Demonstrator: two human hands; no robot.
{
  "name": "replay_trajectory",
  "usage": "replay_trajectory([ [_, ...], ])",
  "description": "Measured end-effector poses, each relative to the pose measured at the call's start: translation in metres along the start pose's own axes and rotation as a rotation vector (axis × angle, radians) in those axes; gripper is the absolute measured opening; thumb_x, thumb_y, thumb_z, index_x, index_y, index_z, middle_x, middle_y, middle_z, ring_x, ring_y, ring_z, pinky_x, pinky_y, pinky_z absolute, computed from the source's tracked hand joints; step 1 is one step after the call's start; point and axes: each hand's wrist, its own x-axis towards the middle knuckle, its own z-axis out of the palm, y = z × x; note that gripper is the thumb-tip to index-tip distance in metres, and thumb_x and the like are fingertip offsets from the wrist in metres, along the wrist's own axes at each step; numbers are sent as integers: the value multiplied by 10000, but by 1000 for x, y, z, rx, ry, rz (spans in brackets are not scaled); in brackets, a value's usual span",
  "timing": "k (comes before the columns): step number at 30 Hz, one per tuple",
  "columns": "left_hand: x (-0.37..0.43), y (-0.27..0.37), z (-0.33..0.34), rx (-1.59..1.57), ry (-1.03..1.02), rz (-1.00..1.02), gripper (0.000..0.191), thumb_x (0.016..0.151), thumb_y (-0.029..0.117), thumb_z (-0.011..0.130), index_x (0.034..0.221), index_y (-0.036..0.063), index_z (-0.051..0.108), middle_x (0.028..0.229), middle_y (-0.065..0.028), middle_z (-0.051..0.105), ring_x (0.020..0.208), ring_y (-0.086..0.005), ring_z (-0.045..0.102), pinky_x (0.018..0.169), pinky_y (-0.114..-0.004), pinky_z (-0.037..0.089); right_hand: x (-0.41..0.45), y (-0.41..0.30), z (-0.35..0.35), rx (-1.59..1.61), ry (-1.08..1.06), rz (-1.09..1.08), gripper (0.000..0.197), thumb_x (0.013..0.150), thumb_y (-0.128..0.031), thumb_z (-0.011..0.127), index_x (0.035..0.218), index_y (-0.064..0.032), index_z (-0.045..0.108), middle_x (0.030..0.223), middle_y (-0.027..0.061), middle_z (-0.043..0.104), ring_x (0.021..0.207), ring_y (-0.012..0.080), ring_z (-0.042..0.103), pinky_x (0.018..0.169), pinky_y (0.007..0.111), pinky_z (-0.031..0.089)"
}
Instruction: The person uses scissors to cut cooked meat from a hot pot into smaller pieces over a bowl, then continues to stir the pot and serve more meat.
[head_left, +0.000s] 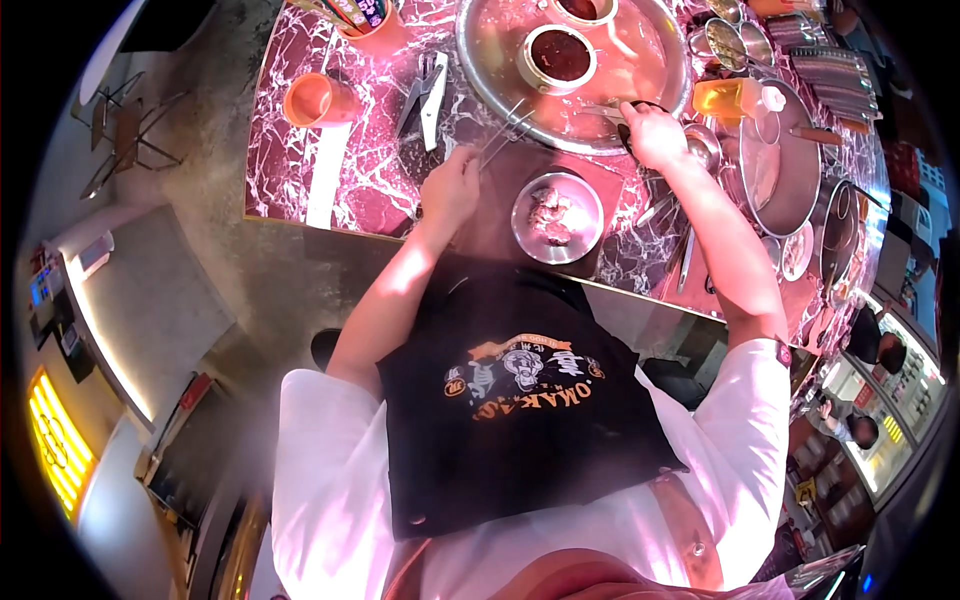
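My left hand (452, 186) is closed on thin metal tongs (506, 135), whose two prongs point up and right towards the rim of a wide metal pan (480, 90). My right hand (654, 135) grips black-handled scissors (600, 110), their blades over the reddish liquid in the pan. Two round cups of dark sauce stand in that pan, the nearer cup (527, 67) wholly in view. Below the pan, between my forearms, a metal bowl (517, 232) holds pieces of what looks like meat.
Left of the pan stand an orange cup (319, 101) and dark-and-white tongs (432, 112). To the right are a bottle of yellow liquid (731, 97), a large metal pot (806, 184) and packed skewers or packets (832, 79). The marble-patterned table's front edge (637, 296) runs before me.
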Motion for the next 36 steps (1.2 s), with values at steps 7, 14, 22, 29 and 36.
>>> replay_trajectory([
  [7,-18,-20,1,-107,19,-87,221,972,230,576,1117,94,673,883,-171,712,821,-354,691,722,-419,530,-36,32,-2,486,-112,73,500,834,-114,723,1300,-127,543,1087,185,693,1041,360,666,885,444,510],
  [14,-19,-23,-7,-189,3,-99,233,961,229,579,1111,86,685,946,-187,719,904,-377,697,772,-426,537,-44,44,27,650,-104,111,518,856,-104,736,1338,-145,550,1060,150,704,1011,292,685,886,385,508],
  [22,-15,-23,-5,-185,-3,-100,246,956,242,588,1125,94,689,956,-183,724,904,-366,704,779,-416,540,-44,1,15,845,-67,90,523,859,-96,726,1349,-132,548,1163,165,696,1108,299,666,955,376,499],
  [29,-10,-18,-5,-156,18,-67,230,972,194,604,1135,53,682,836,-120,710,751,-207,675,708,-328,522,-64,12,-36,518,-150,213,568,780,-281,762,1285,-126,554,1035,203,707,1024,378,676,881,463,519],
  [36,-3,-14,-11,-107,28,-55,251,952,253,595,1127,101,692,890,-176,721,825,-348,703,725,-415,532,-22,-28,-14,672,-290,218,669,781,-396,752,1310,-57,522,1142,229,683,1078,357,666,928,404,506],
])
